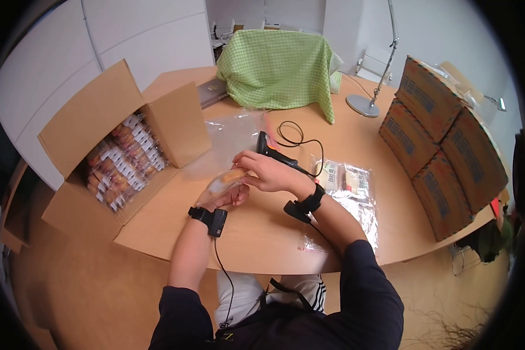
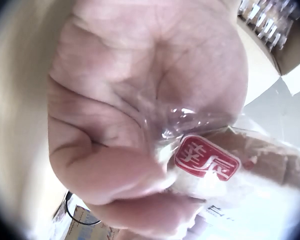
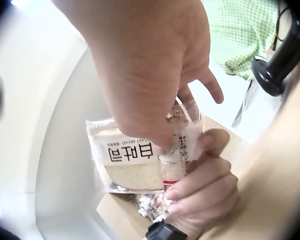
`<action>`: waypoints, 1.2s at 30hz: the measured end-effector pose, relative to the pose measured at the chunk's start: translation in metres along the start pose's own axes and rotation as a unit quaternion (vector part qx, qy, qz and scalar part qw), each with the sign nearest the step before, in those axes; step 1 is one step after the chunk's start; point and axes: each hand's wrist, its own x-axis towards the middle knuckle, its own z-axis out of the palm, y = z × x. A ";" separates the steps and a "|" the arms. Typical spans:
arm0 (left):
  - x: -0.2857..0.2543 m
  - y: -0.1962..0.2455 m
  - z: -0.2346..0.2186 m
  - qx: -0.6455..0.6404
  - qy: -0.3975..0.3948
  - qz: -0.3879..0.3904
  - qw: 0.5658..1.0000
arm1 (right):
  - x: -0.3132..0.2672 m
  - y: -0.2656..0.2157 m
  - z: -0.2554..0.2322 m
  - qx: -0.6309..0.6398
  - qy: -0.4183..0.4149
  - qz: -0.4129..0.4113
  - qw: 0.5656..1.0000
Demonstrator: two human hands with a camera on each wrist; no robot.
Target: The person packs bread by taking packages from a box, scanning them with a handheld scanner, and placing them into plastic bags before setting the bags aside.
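Both hands hold one clear packet of sliced bread, seen in the head view [image 1: 219,185] and right wrist view [image 3: 130,175]. The left hand [image 1: 226,197] curls its fingers at the packet's edge; in the left wrist view, clear film crosses that palm [image 2: 150,75] beside the packet's red label [image 2: 207,157]. The right hand [image 1: 268,173] comes from the other side and pinches the packet near its printed strip, with some fingers spread away, as the right wrist view shows [image 3: 145,70]. Its fingertips are partly hidden there.
An open carton [image 1: 181,125] of wrapped items stands left. A black scanner [image 1: 283,158] with a cable lies beyond the hands, beside clear plastic [image 1: 233,131]. More packets [image 1: 356,181] lie right. Stacked cartons [image 1: 429,134], a lamp [image 1: 363,106] and green checked cloth [image 1: 280,70] stand farther out.
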 end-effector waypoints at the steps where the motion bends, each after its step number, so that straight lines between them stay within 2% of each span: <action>1: 0.009 0.000 -0.015 0.091 -0.013 -0.048 0.995 | 0.001 -0.007 -0.008 0.015 -0.012 0.009 1.000; 2: 0.015 0.002 -0.017 0.181 -0.026 -0.095 0.979 | 0.001 -0.019 -0.016 -0.017 0.001 0.024 1.000; 6: 0.015 0.001 -0.014 0.099 -0.059 -0.084 0.990 | -0.001 -0.056 -0.049 -0.100 -0.010 0.060 0.993; 7: 0.015 0.001 -0.013 0.099 -0.063 -0.091 0.989 | -0.005 -0.062 -0.058 -0.121 0.020 0.018 0.992; 9: 0.015 0.001 -0.008 0.110 -0.003 -0.109 0.988 | -0.022 -0.079 -0.075 -0.124 0.072 0.022 0.989; 12: 0.014 -0.002 -0.012 0.134 -0.003 -0.104 0.985 | -0.070 -0.100 -0.095 -0.134 0.119 0.047 0.983; 14: 0.016 -0.001 -0.001 0.174 -0.002 -0.108 0.979 | -0.119 -0.113 -0.102 -0.128 0.136 0.131 0.974; 15: 0.014 -0.002 0.008 0.176 -0.006 -0.111 0.978 | -0.144 -0.126 -0.106 -0.075 0.143 0.180 0.970; 16: 0.013 -0.004 0.016 0.281 -0.019 -0.138 0.950 | -0.172 -0.127 -0.107 -0.076 0.161 0.184 0.967; 17: 0.013 -0.003 0.027 0.384 -0.034 -0.162 0.908 | -0.200 -0.132 -0.102 -0.033 0.183 0.226 0.956; 18: 0.014 -0.001 0.049 0.427 -0.026 -0.206 0.880 | -0.219 -0.149 -0.099 0.111 0.214 0.316 0.918; 19: 0.016 -0.003 0.069 0.431 -0.032 -0.212 0.877 | -0.250 -0.146 -0.092 0.209 0.225 0.352 0.884; 20: 0.019 -0.009 0.087 0.570 -0.082 -0.131 0.807 | -0.269 -0.155 -0.089 0.241 0.233 0.399 0.853; 21: 0.022 -0.016 0.108 0.688 -0.129 -0.043 0.712 | -0.294 -0.160 -0.082 0.249 0.230 0.444 0.829; 22: 0.023 -0.022 0.136 0.731 -0.130 -0.015 0.670 | -0.310 -0.166 -0.073 0.239 0.245 0.477 0.810; 23: 0.031 -0.037 0.146 0.729 -0.131 -0.013 0.671 | -0.325 -0.171 -0.066 0.278 0.236 0.489 0.792; 25: 0.040 -0.064 0.164 0.812 -0.176 0.147 0.538 | -0.349 -0.178 -0.050 0.315 0.216 0.498 0.778; 26: 0.045 -0.077 0.170 0.812 -0.173 0.146 0.538 | -0.359 -0.180 -0.041 0.339 0.210 0.491 0.775; 28: 0.055 -0.098 0.176 0.847 -0.202 0.180 0.458 | -0.370 -0.182 -0.027 0.374 0.198 0.484 0.766; 29: 0.058 -0.106 0.179 0.849 -0.202 0.182 0.453 | -0.374 -0.183 -0.024 0.386 0.189 0.483 0.763; 31: 0.059 -0.119 0.181 0.902 -0.177 0.214 0.329 | -0.377 -0.184 -0.022 0.371 0.180 0.503 0.760; 33: 0.063 -0.127 0.181 0.905 -0.179 0.227 0.313 | -0.377 -0.187 -0.026 0.376 0.184 0.498 0.759; 35: 0.065 -0.133 0.190 0.939 -0.149 0.129 0.283 | -0.377 -0.187 -0.026 0.382 0.186 0.493 0.760; 36: 0.066 -0.136 0.192 0.940 -0.151 0.133 0.277 | -0.376 -0.186 -0.026 0.389 0.186 0.495 0.755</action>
